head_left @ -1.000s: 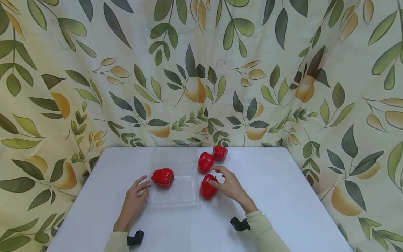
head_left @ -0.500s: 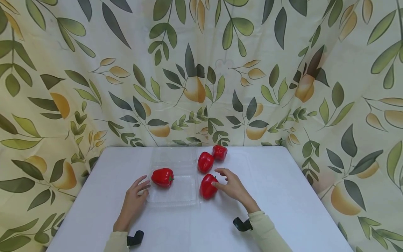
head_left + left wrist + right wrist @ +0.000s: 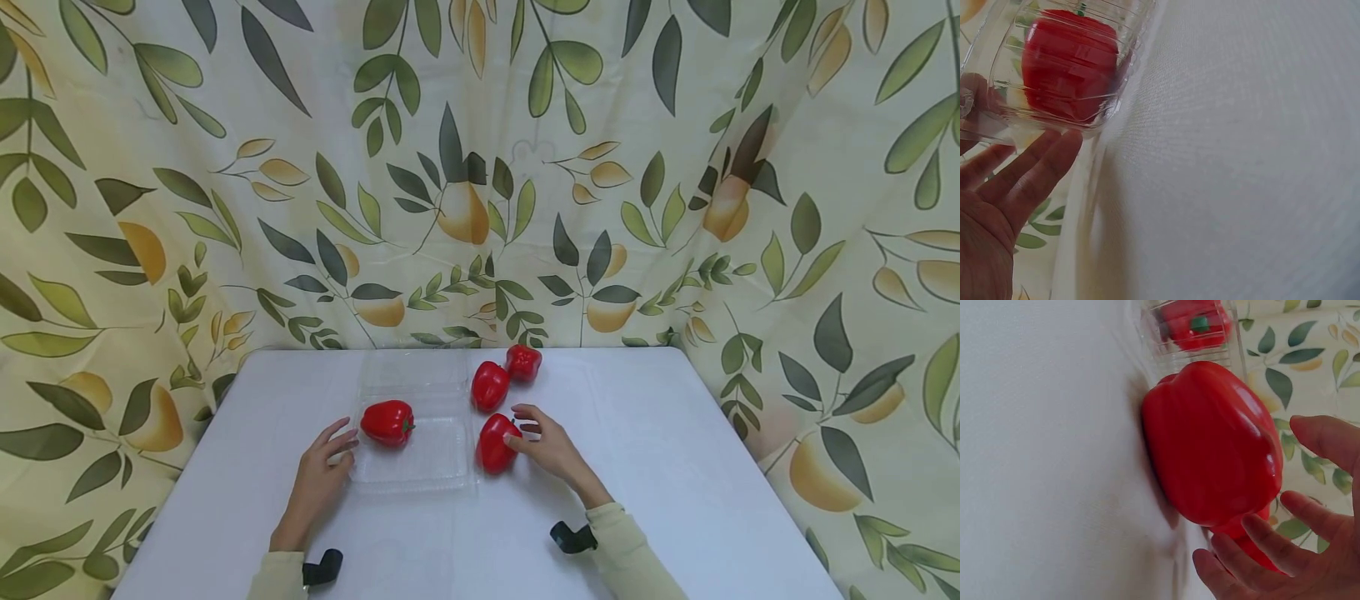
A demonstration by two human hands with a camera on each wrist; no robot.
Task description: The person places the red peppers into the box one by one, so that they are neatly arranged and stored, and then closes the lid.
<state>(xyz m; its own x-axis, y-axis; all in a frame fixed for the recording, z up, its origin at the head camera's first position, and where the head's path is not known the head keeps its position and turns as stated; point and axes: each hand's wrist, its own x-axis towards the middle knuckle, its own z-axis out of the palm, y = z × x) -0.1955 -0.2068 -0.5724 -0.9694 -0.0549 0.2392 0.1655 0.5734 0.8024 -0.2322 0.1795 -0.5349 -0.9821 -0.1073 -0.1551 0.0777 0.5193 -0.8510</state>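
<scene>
A clear plastic clamshell container (image 3: 442, 454) lies unfolded on the table, with one red bell pepper (image 3: 387, 422) on its left side. My left hand (image 3: 321, 475) is at the container's left edge, fingers extended. In the left wrist view its fingertips (image 3: 1071, 142) meet or nearly meet the clear wall. To the right of the container lies another red bell pepper (image 3: 495, 450). My right hand (image 3: 555, 450) hovers beside that pepper, thumb and fingers spread. The right wrist view shows the pepper (image 3: 1210, 450) resting on the table, with the fingers apart from each other and not wrapped round it.
Two more red bell peppers, one (image 3: 490, 387) just behind the nearest and another (image 3: 523, 364) near the back edge, stand right of the container's lid half. A white cloth covers the table (image 3: 637, 417). A leaf-patterned curtain (image 3: 480, 167) hangs behind it.
My right hand has drawn back slightly to the right from the peppers, its fingers moving away from the middle pepper. The left hand, container and peppers have stayed put.
</scene>
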